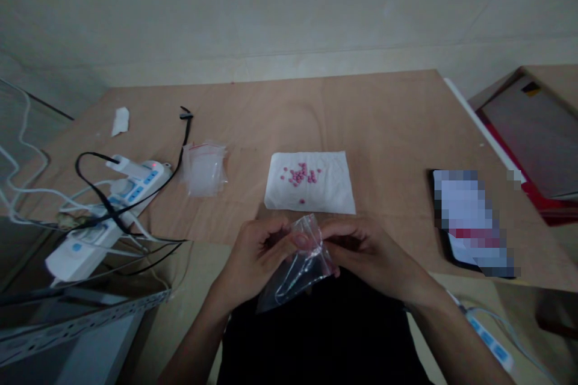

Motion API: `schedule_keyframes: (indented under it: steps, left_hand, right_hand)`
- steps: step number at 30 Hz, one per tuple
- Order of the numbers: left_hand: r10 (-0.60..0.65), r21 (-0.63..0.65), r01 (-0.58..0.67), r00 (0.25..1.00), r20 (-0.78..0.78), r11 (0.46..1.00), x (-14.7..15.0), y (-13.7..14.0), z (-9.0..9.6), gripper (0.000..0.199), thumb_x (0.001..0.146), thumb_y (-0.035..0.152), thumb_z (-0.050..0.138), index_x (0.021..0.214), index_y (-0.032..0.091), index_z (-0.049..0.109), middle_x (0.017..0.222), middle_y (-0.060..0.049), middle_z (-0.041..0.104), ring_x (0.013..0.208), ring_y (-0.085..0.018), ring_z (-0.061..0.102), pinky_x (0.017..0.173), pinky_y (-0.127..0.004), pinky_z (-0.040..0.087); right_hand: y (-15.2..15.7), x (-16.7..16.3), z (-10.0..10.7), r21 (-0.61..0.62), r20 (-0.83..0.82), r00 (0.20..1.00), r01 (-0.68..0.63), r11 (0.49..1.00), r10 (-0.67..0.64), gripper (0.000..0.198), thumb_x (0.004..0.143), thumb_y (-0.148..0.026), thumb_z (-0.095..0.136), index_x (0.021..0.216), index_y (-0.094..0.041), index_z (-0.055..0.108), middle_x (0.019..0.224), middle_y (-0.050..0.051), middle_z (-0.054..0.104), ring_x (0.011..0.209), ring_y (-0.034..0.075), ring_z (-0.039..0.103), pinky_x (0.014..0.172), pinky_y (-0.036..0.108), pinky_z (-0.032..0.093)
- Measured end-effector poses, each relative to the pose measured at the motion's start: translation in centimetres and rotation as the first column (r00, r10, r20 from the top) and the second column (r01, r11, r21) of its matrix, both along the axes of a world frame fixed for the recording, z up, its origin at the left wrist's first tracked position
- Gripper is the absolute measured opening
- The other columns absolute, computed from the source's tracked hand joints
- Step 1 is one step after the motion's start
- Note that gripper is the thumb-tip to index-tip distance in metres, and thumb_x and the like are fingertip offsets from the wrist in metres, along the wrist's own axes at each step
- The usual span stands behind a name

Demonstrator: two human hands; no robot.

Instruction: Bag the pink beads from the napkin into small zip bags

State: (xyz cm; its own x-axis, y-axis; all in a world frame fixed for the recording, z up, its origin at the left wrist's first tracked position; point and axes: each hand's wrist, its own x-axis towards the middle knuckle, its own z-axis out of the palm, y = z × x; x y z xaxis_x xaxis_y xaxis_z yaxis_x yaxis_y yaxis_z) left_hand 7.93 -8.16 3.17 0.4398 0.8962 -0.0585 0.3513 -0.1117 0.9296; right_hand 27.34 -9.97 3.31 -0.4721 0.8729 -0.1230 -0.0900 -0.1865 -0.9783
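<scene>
Between my two hands is a clear plastic zip bag (pixel 300 274), held over my lap at the table's front edge. My left hand (pixel 264 255) pinches its left side near the top, thumb and fingers closed. On the other side, my right hand (pixel 361 249) grips the bag's upper right edge. Its lower part hangs down to the left, and I see nothing inside it. Just beyond my hands lies a white paper sheet (pixel 334 183), with many small pink pellets (pixel 298 175) scattered on it. A stack of clear zip bags (pixel 205 169) rests left of the paper.
A white power strip (pixel 139 186) with plugs and tangled cables occupies the table's left side. A black cable (pixel 187 126) runs near the bags. A phone (pixel 469 219) lies at the right, and a paper scrap (pixel 120 121) at the back left. Another power strip (pixel 490 337) is below right.
</scene>
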Motion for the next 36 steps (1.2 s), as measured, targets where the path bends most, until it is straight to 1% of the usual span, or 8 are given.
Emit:
schedule_keyframes:
  steps: [5, 8, 13, 20, 24, 30, 32, 36]
  left_hand:
    - [-0.075, 0.067, 0.084, 0.989, -0.130, 0.994, -1.2, 0.4, 0.0, 0.042, 0.091, 0.046, 0.051, 0.062, 0.017, 0.057, 0.053, 0.004, 0.052, 0.048, -0.008, 0.046, 0.046, -0.020, 0.033]
    - [-0.055, 0.225, 0.113, 0.967, -0.248, 0.968, -2.0, 0.5, 0.6, 0.040, 0.080, 0.058, 0.062, 0.088, 0.018, 0.065, 0.081, -0.003, 0.068, 0.072, -0.016, 0.062, 0.063, -0.027, 0.049]
    - [-0.006, 0.421, 0.214, 0.897, -0.443, 0.882, -1.3, -0.8, 2.0, 0.106, 0.053, 0.068, 0.079, 0.138, 0.019, 0.038, 0.134, -0.018, 0.054, 0.123, -0.035, 0.051, 0.100, -0.053, 0.043]
    - [0.147, 0.351, 0.000, 0.909, -0.390, 0.936, 0.4, -1.7, 0.2, 0.018, 0.080, 0.022, 0.065, 0.094, 0.021, 0.054, 0.089, -0.001, 0.064, 0.083, -0.018, 0.063, 0.078, -0.035, 0.053]
    - [0.268, 0.370, -0.147, 0.916, -0.298, 0.917, -0.4, -1.3, -0.4, 0.025, 0.080, 0.039, 0.069, 0.089, 0.021, 0.054, 0.077, 0.001, 0.061, 0.070, -0.015, 0.062, 0.067, -0.030, 0.052]
    - [0.279, 0.370, -0.167, 0.921, -0.272, 0.914, -0.8, -0.6, -0.4, 0.046, 0.064, 0.043, 0.082, 0.088, 0.021, 0.050, 0.076, 0.002, 0.062, 0.068, -0.016, 0.063, 0.067, -0.029, 0.051]
    - [0.284, 0.357, -0.176, 0.918, -0.277, 0.917, -0.8, -0.5, -0.6, 0.043, 0.066, 0.040, 0.080, 0.088, 0.021, 0.049, 0.077, 0.002, 0.062, 0.068, -0.016, 0.063, 0.066, -0.029, 0.051]
    - [0.272, 0.322, -0.181, 0.926, -0.263, 0.929, -0.4, -0.4, -0.9, 0.029, 0.074, 0.031, 0.072, 0.089, 0.021, 0.050, 0.080, 0.001, 0.063, 0.068, -0.015, 0.062, 0.064, -0.027, 0.049]
  right_hand:
    - [-0.1, -0.1, -0.4, -0.085, 0.089, 0.996, -0.018, 0.996, 0.025, 0.027, 0.075, -0.041, 0.076, 0.089, -0.019, 0.076, 0.073, 0.000, 0.066, 0.060, 0.010, 0.056, 0.055, 0.022, 0.046]
    - [-0.1, -0.4, -0.9, -0.062, 0.169, 0.986, -0.003, 0.998, 0.014, 0.029, 0.069, -0.041, 0.080, 0.085, -0.018, 0.074, 0.072, 0.000, 0.067, 0.063, 0.012, 0.058, 0.058, 0.024, 0.046]
    - [0.1, -1.5, -0.4, 0.149, 0.321, 0.947, -0.024, 0.989, -0.025, 0.022, 0.070, -0.036, 0.081, 0.078, -0.019, 0.070, 0.067, -0.003, 0.061, 0.058, 0.010, 0.052, 0.052, 0.022, 0.039]
    - [1.1, -1.8, 0.0, 0.445, 0.409, 0.882, 0.029, 0.895, -0.232, 0.005, 0.087, -0.023, 0.064, 0.084, -0.019, 0.067, 0.079, -0.001, 0.063, 0.070, 0.011, 0.059, 0.065, 0.023, 0.048]
    - [3.0, -0.9, -3.0, 0.656, 0.532, 0.673, 0.056, 0.753, -0.514, 0.014, 0.092, -0.020, 0.056, 0.096, -0.015, 0.069, 0.093, 0.009, 0.067, 0.085, 0.019, 0.063, 0.078, 0.034, 0.053]
    - [4.7, -1.5, -5.3, 0.683, 0.691, 0.496, -0.206, 0.701, -0.527, 0.015, 0.089, -0.015, 0.059, 0.089, -0.018, 0.074, 0.092, 0.011, 0.069, 0.091, 0.026, 0.061, 0.079, 0.041, 0.054]
    - [4.6, -1.6, -4.8, 0.686, 0.677, 0.517, -0.183, 0.704, -0.525, 0.013, 0.088, -0.013, 0.061, 0.087, -0.016, 0.074, 0.090, 0.011, 0.069, 0.090, 0.026, 0.061, 0.080, 0.042, 0.053]
    - [3.0, -1.9, -1.6, 0.695, 0.449, 0.738, 0.065, 0.716, -0.503, 0.011, 0.089, -0.020, 0.062, 0.091, -0.015, 0.071, 0.090, 0.009, 0.067, 0.088, 0.020, 0.063, 0.080, 0.034, 0.054]
